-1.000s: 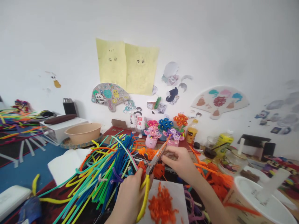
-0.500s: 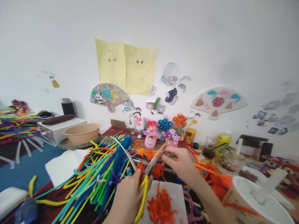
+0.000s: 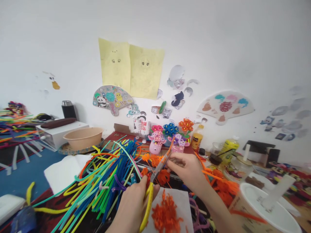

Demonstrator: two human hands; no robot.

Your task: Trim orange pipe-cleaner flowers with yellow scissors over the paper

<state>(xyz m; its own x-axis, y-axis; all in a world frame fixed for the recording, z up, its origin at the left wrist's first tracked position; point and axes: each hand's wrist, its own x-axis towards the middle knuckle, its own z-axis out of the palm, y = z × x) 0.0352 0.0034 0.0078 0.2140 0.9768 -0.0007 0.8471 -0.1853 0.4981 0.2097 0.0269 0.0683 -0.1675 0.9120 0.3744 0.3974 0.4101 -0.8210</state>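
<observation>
My left hand (image 3: 132, 210) grips yellow-handled scissors (image 3: 151, 184), whose steel blades point up and to the right. My right hand (image 3: 184, 167) pinches a thin orange pipe cleaner (image 3: 168, 153) at the blades. Small orange pipe-cleaner blooms (image 3: 163, 177) lie just below the blades. In front of my hands, a heap of orange curled pieces (image 3: 166, 215) sits on a white sheet (image 3: 182, 202). A large bundle of multicoloured pipe cleaners (image 3: 107, 174) lies to the left of my left hand.
Finished pipe-cleaner flowers in pink pots (image 3: 155, 148) stand behind my hands. A tan bowl (image 3: 84, 137) sits back left, and more orange pieces (image 3: 223, 189) lie to the right. A white-lidded cup (image 3: 267, 210) stands at the front right.
My whole view has drifted slightly, so the scene sits a little further left. My hands stay together at the scissors, and the grip looks unchanged.
</observation>
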